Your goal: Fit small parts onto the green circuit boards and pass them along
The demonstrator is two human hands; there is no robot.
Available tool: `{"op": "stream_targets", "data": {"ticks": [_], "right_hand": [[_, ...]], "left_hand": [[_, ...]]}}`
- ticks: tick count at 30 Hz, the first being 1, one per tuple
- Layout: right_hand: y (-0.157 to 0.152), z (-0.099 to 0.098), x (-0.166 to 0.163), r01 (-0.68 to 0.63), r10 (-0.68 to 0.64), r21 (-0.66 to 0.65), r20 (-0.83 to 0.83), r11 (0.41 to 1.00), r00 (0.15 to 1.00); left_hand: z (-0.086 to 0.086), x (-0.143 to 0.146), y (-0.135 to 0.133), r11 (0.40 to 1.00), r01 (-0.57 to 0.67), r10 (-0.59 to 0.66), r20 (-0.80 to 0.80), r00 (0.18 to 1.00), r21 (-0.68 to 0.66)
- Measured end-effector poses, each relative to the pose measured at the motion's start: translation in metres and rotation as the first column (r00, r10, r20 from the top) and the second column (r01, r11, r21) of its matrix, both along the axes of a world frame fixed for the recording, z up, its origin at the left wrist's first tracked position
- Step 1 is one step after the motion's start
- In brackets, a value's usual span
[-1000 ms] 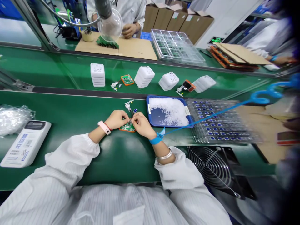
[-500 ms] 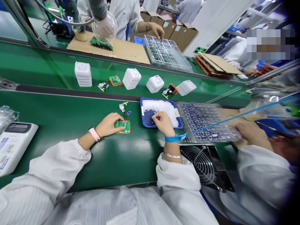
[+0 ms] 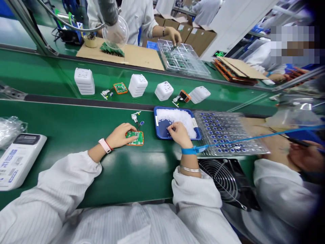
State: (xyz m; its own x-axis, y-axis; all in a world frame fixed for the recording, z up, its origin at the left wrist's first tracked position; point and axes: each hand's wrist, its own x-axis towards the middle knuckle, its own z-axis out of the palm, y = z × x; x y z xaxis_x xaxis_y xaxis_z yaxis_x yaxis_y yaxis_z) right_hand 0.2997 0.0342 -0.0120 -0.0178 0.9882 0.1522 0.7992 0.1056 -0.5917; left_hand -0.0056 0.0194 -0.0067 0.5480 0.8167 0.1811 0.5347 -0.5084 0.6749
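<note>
Two hands apart: left hand (image 3: 120, 135) on circuit board (image 3: 134, 138), right hand (image 3: 179, 133) in pellets (image 3: 177, 118).

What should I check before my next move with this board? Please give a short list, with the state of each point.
1. The antistatic wrist strap fastened on the right wrist: ok.
2. The left hand on the orange-framed green circuit board, board lying flat: ok.
3. The small white connector beside the board, its wire joined to the board: cannot tell.
4. The right hand at the white granules in the blue tray, anything held: cannot tell.
5. The clear tray of blue parts beside the blue tray, parts in their rows: ok.
</note>
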Motion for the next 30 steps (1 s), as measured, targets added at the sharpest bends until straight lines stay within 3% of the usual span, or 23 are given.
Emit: {"op": "stream_targets", "data": {"ticks": [5, 11, 13, 17, 22, 25, 30], "right_hand": [[0.001, -0.002, -0.003, 0.071, -0.071, 0.047, -0.020, 0.996, 0.997], [0.002, -0.001, 0.002, -0.023, 0.023, 0.009, -0.016, 1.000, 1.000], [0.000, 0.004, -0.003, -0.052, 0.054, 0.056, -0.039, 0.997, 0.998], [-0.012, 0.017, -0.046, -0.112, 0.133, 0.184, -0.108, 0.977, 0.985], [-0.032, 0.013, -0.115, -0.295, 0.343, 0.197, -0.295, 0.935, 0.892], [-0.033, 0.003, -0.126, -0.299, 0.341, 0.168, -0.371, 0.939, 0.864], [-0.029, -0.004, -0.119, -0.361, 0.370, 0.090, -0.334, 0.928, 0.867]], "left_hand": [[0.001, 0.001, 0.000, 1.000, 0.003, -0.003, 0.004, 1.000, -0.007], [0.002, 0.000, 0.001, 1.000, -0.004, 0.005, 0.015, 1.000, -0.016], [0.002, 0.001, 0.001, 1.000, -0.018, 0.019, 0.026, 0.999, -0.017], [0.003, 0.007, -0.002, 0.996, -0.082, 0.084, 0.113, 0.990, -0.023], [0.004, 0.015, -0.005, 0.992, -0.125, 0.126, 0.225, 0.966, -0.020], [0.003, 0.014, -0.003, 0.987, -0.141, 0.154, 0.222, 0.963, -0.070], [-0.001, 0.013, -0.001, 0.983, -0.149, 0.166, 0.183, 0.969, -0.105]]}}
